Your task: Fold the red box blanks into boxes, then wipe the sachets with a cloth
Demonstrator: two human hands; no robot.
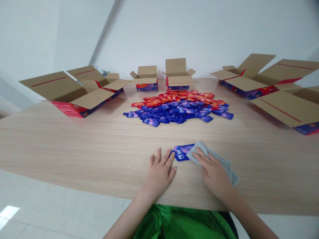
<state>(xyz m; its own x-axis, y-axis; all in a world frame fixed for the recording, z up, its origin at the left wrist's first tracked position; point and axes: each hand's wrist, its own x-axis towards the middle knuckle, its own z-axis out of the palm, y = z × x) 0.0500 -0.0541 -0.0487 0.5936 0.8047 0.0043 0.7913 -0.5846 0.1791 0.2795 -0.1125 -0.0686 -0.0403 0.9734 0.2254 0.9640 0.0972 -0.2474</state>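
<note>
A blue sachet (pixel 181 153) with purple print and white characters lies flat on the table in front of me. My left hand (pixel 159 173) rests palm down with fingers spread, its fingertips touching the sachet's left end. In my right hand (pixel 216 174) is a grey cloth (pixel 200 149), held under the fingers and pressed over the sachet's right end, which it hides. Part of the cloth trails out to the right of the hand. Beyond both hands, blue sachets (pixel 171 113) lie heaped in front of red sachets (pixel 179 96).
Two open cartons, a back-left box (pixel 147 87) and a back-right box (pixel 178 87), stand behind the heap. More open cartons flank it, a left carton (pixel 72 108) and a right carton (pixel 286 106) among them, flaps spread wide. The wooden table (pixel 87 156) ends close to my body.
</note>
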